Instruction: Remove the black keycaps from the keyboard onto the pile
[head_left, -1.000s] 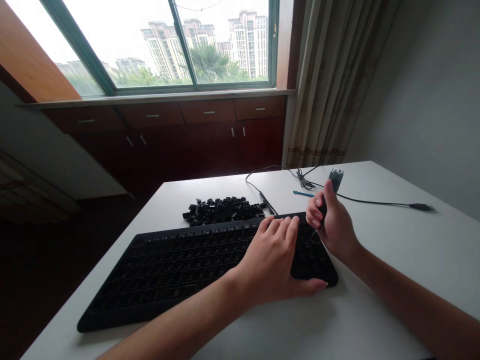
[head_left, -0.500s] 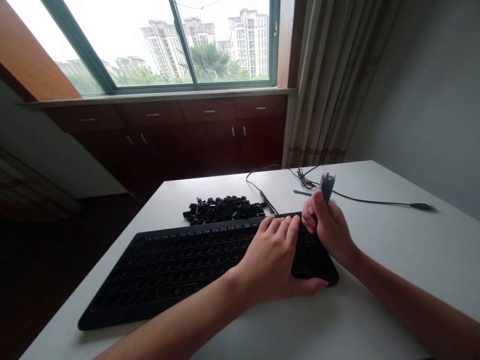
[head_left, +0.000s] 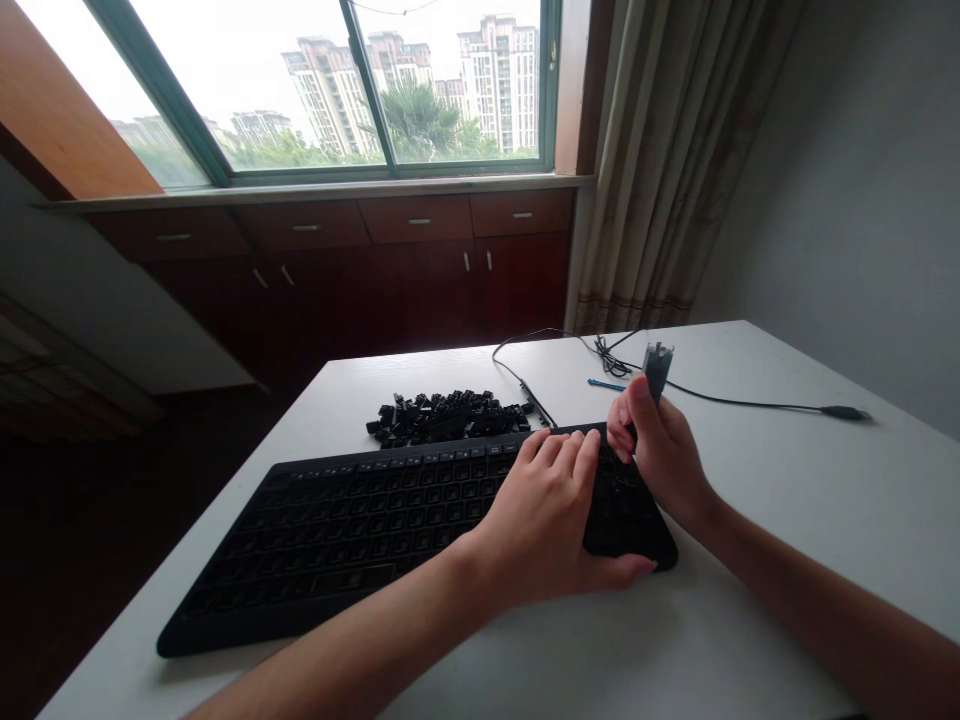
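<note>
A black keyboard point(head_left: 352, 540) lies across the white table with its key caps gone from most of the sockets. My left hand point(head_left: 544, 515) spans its right part, fingertips at the far edge and thumb at the near edge, holding it down. Above the keyboard's right end, my right hand point(head_left: 660, 440) is closed in a fist around a grey tool with a notched end point(head_left: 658, 372). That notched end points up; the tool's lower part is hidden by the fingers. Behind the keyboard sits a pile of loose black key caps point(head_left: 446, 418).
A black cable point(head_left: 720, 400) runs along the back of the table to a USB plug point(head_left: 844, 412) on the right. A thin blue stick-like tool point(head_left: 604, 385) lies behind my right hand. The white table point(head_left: 810, 500) stands before brown cabinets point(head_left: 390, 290) under a window.
Almost nothing differs. My right hand with the grey tool has shifted very slightly; my left hand stays on the keyboard.
</note>
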